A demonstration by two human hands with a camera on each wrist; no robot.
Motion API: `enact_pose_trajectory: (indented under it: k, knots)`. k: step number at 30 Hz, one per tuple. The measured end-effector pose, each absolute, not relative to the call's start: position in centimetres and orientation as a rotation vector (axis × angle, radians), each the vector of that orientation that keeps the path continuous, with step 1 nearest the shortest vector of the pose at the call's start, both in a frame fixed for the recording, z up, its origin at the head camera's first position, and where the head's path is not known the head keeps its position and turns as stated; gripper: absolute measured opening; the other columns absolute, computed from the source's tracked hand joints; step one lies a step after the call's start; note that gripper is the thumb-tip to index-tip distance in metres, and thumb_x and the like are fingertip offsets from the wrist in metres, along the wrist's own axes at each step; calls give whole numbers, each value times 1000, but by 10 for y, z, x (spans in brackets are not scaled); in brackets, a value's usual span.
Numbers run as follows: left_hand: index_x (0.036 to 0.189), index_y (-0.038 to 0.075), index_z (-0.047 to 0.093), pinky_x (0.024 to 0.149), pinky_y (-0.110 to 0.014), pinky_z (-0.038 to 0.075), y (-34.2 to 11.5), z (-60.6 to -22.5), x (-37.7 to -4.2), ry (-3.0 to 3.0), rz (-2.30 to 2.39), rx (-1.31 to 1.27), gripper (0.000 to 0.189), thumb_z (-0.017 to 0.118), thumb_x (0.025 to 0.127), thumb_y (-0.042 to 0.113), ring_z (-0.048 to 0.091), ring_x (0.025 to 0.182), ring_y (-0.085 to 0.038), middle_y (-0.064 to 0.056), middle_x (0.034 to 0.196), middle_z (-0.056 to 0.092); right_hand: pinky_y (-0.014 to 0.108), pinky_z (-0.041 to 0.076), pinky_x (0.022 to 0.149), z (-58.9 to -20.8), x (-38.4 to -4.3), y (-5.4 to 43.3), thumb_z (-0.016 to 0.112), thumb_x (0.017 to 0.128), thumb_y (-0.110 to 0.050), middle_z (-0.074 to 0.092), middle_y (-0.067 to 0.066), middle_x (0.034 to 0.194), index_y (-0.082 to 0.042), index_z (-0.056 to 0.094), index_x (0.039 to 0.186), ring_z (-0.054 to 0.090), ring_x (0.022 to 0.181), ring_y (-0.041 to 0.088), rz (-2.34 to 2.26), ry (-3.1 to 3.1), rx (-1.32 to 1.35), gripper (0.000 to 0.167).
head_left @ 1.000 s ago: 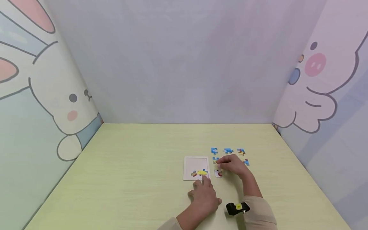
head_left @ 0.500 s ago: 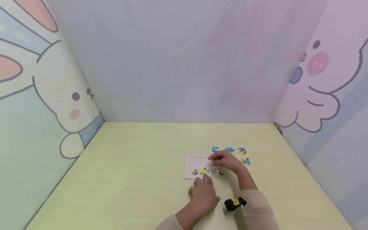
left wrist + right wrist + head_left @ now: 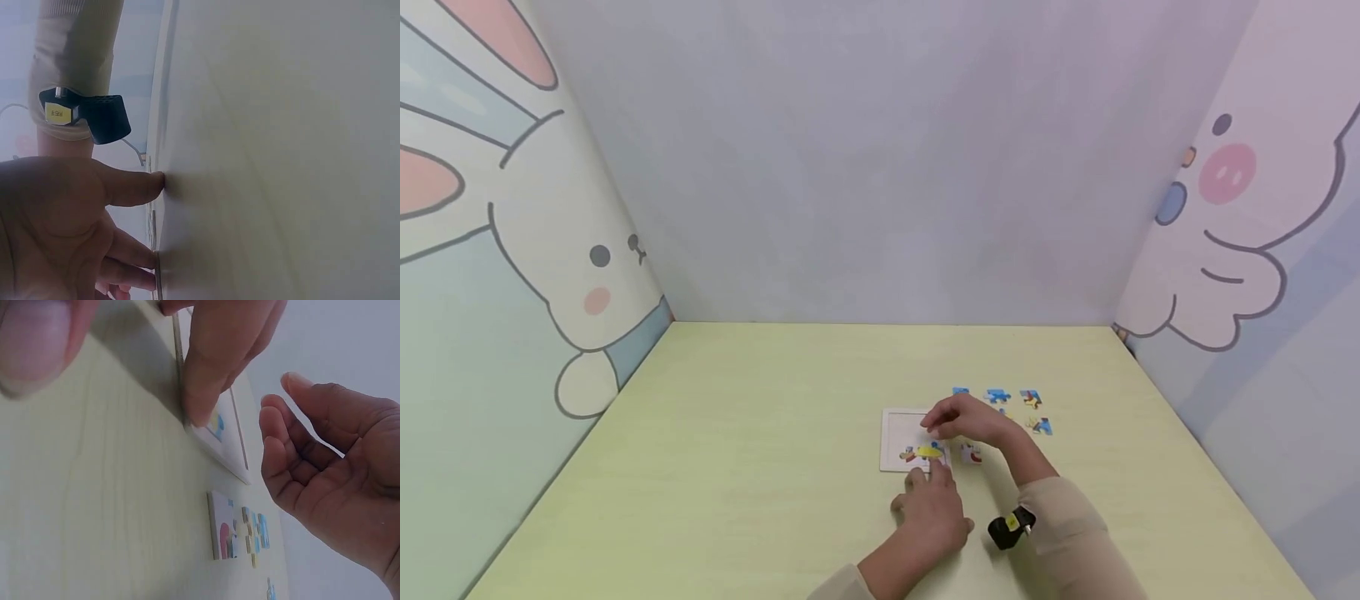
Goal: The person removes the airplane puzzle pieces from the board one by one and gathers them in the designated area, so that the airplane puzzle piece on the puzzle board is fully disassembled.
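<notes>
My left hand (image 3: 931, 508) rests at the near edge of a square white puzzle tray (image 3: 883, 440). Its fingertips touch the tray's near right corner, as the right wrist view confirms. Inside the tray, along the near side, lie fitted puzzle pieces (image 3: 928, 451) with a yellow shape. Over the tray's right side hangs my right hand (image 3: 973, 419), bent fingers and thumb tip close together and apart from the tray. Whether a piece is between those tips cannot be made out. Just right of the tray lies a puzzle piece (image 3: 971, 452) with red on it, partly beneath the right hand.
Blue puzzle pieces (image 3: 997, 396) lie behind the right hand, with more pieces (image 3: 1039, 425) to its right. The pale table (image 3: 760, 433) ends at a grey back wall (image 3: 865, 167) and cartoon-printed side walls. A black wrist camera (image 3: 1011, 527) is close to the left thumb.
The right hand has moved left from the loose pieces to over the tray's right side. The left hand has stayed at the tray's near edge.
</notes>
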State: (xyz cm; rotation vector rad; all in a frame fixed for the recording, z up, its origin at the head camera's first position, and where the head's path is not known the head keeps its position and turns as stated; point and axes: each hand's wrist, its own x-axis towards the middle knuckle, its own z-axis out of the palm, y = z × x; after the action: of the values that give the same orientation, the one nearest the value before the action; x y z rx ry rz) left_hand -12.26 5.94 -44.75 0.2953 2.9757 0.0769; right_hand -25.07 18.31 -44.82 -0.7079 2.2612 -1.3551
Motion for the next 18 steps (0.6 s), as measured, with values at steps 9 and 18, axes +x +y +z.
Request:
enact_pose_trajectory:
  k: [9, 18]
  knots:
    - [131, 15, 54, 58, -50, 46, 58, -449, -124, 2979, 66, 305, 74, 67, 73, 59, 43, 101, -29, -2, 134, 43, 28, 48, 69, -457, -268, 163, 63, 87, -4, 66, 1, 89, -4, 70, 100, 57, 77, 14, -1146, 2246, -858, 15]
    - [134, 19, 51, 55, -49, 46, 57, -449, -123, 2974, -33, 339, 74, 64, 75, 62, 42, 97, -29, 1, 133, 43, 26, 47, 65, -464, -275, 155, 63, 84, 1, 66, 0, 83, -5, 71, 95, 55, 71, 10, -1037, 2228, -911, 15]
